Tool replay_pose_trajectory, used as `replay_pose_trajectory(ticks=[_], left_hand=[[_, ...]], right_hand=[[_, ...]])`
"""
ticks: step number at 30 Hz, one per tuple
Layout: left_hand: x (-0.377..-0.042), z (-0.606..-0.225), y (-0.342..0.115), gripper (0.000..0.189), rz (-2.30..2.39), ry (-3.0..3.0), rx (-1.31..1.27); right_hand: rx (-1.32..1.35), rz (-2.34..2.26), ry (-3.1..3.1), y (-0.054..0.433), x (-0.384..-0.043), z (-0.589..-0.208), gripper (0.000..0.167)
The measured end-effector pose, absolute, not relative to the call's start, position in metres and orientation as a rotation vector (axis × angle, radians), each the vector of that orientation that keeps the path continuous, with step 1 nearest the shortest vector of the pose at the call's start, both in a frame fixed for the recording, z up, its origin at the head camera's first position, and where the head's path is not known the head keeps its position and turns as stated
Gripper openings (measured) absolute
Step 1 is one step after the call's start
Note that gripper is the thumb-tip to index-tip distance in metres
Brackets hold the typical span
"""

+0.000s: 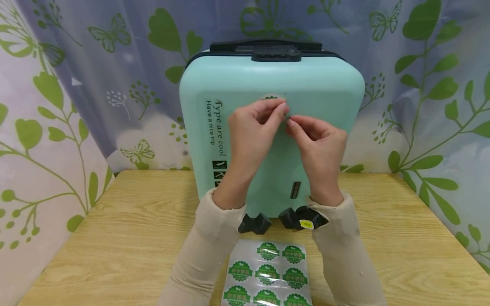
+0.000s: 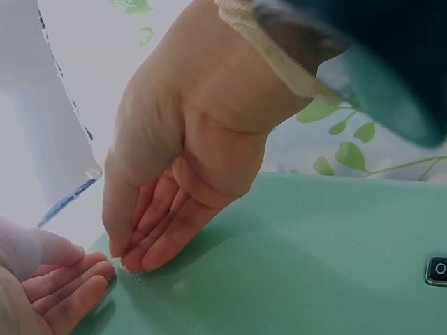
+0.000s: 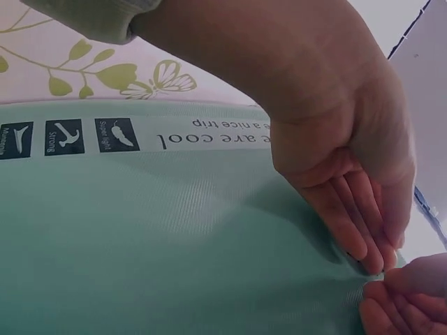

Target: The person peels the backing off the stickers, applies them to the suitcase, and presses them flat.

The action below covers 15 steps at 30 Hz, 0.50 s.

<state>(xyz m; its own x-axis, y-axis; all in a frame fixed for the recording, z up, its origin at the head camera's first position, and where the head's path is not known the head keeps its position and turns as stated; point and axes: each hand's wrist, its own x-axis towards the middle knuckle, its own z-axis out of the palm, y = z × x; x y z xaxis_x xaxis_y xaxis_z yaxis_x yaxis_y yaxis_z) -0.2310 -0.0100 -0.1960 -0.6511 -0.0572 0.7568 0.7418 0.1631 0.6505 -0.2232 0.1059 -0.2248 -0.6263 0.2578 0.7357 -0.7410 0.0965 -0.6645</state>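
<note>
A mint-green suitcase (image 1: 268, 170) stands upright on the table. A round green sticker (image 1: 271, 97) shows on its upper front, mostly covered by my left hand (image 1: 250, 134). The left thumb and fingers pinch together there. My right hand (image 1: 319, 146) pinches just beside it, its fingertips close to the left ones. A sliver of green shows between the two hands; it looks like the sticker's edge, though the fingers hide most of it. In the left wrist view, the left fingertips (image 2: 136, 262) lie close to the suitcase surface.
A sheet of round green stickers (image 1: 268, 272) lies on the wooden table (image 1: 134, 238) in front of the suitcase, with a bare spot at its top left. The suitcase has a black handle (image 1: 268, 44) on top. A leaf-patterned curtain (image 1: 145, 85) hangs behind.
</note>
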Motion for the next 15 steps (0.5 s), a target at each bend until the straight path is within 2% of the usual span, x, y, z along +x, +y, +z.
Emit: replay_pose_trajectory(ticks=[15], left_hand=[[-0.228, -0.215, -0.017, 0.016, -1.616, -1.843, -0.665]], right_hand=[[0.499, 1.646, -1.757, 0.122, -0.208, -0.242, 0.018]])
